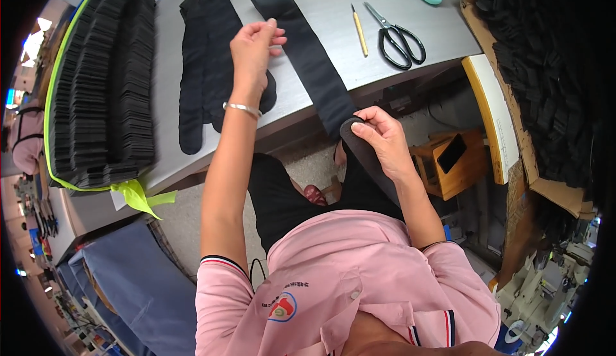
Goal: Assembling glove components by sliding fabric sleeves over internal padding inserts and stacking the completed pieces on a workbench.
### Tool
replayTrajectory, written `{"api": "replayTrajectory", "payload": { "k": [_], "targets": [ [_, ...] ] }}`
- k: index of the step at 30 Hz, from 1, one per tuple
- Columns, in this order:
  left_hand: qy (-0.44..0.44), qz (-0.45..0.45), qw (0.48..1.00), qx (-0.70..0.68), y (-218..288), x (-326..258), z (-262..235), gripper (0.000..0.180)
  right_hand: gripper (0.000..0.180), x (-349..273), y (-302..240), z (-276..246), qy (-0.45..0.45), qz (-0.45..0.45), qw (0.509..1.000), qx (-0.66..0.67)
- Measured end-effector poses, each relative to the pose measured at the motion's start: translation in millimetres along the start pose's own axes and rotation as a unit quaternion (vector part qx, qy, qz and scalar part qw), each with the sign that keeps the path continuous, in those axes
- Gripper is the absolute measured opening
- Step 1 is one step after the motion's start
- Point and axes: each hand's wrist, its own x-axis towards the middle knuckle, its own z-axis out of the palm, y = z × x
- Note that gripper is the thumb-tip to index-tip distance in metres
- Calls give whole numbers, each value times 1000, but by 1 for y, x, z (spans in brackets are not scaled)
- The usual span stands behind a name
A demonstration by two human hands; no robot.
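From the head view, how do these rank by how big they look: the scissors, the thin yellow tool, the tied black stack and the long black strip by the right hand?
Largest to smallest:
1. tied black stack
2. long black strip
3. scissors
4. thin yellow tool

Grey tabletop (330,9) bearing black strips (208,54), tied stack (106,86), yellow tool (360,32), scissors (398,43)

Left arm (228,183): stretched forward.
Left hand (254,49): was raised, fingers loosely curled.
Right arm (418,203): bent, nearer the torso.
Right hand (385,143): pinched, thumb towards fingers.
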Motion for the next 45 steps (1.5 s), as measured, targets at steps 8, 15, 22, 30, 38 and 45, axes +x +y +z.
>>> {"api": "replayTrajectory", "payload": {
  "k": [8, 15, 22, 30, 38, 45],
  "targets": [
    [-157, -90, 983, -8, -7, -134, 12, 19, 17, 1, -11, 5, 11, -29, 999, 14],
    [-231, -240, 929, -161, -21, -153, -1, 16, 17, 3, -10, 13, 2, -94, 996, -15],
    [-259, -303, 885, -241, -31, -154, -8, 21, 22, 5, -12, 13, -31, -138, 985, -98],
    [-271, -321, 869, -261, -30, -154, -10, 26, 34, 15, -19, 12, -62, -154, 970, -179],
    [-306, -281, 884, -215, -15, -150, -10, 20, 46, 17, -19, 12, -63, -140, 979, -130],
    [-265, -182, 936, -144, -8, -154, -1, 10, 37, 18, -10, 11, -3, -176, 978, -109]
  ]
}}
